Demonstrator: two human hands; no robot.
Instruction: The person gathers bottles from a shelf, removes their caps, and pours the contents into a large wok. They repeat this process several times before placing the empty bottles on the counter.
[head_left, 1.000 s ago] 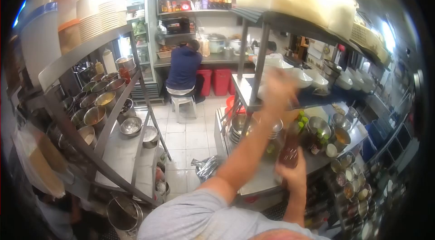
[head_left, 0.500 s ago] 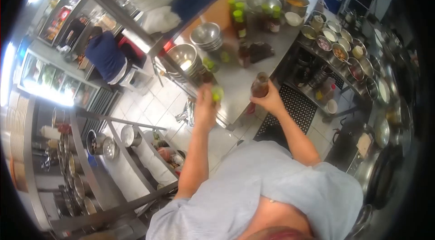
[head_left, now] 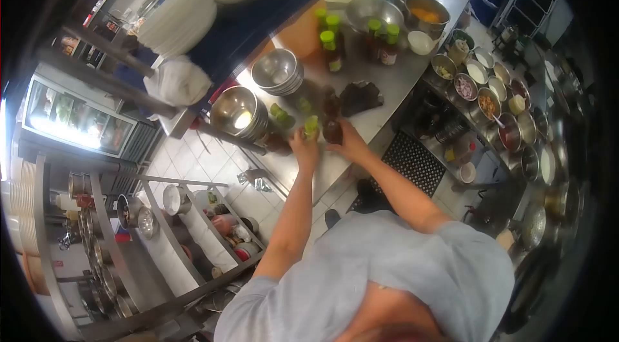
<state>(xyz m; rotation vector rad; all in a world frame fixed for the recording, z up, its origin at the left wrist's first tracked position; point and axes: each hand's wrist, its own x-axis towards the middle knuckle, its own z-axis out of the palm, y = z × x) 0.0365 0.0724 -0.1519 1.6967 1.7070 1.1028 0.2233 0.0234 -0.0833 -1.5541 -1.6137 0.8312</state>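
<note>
Metal and glass crowd the steel desk (head_left: 342,164) on most sides. To the left of the hands stand one stack of steel bowls (head_left: 237,111) and, a little farther, a second bowl stack (head_left: 276,71). Past the far left corner, a shelf bearing a stack of white dishes (head_left: 180,19) and a white bundle (head_left: 178,82) blocks part of the view. Beyond the hands, upright green-capped bottles (head_left: 331,50) stand in a cluster near a wide steel bowl (head_left: 374,14); farther right are a pot of orange food (head_left: 429,14) and a small white bowl (head_left: 420,42). Loose green lids (head_left: 278,113) lie between the bowls and the hands. A dark crumpled bundle (head_left: 361,98) lies just beyond the right hand (head_left: 350,142).

The dark bottle (head_left: 333,131) is over the near part of the desk, with a second bottle (head_left: 331,103) just past it. Its long axis looks close to upright, base toward the desk; blur hides the mouth, and I cannot tell whether the base touches the steel. The right hand's grip is closed around its right side. The left hand (head_left: 304,147) has a narrow grip, fingertips holding a bright green cap (head_left: 311,126) just left of the bottle.
</note>
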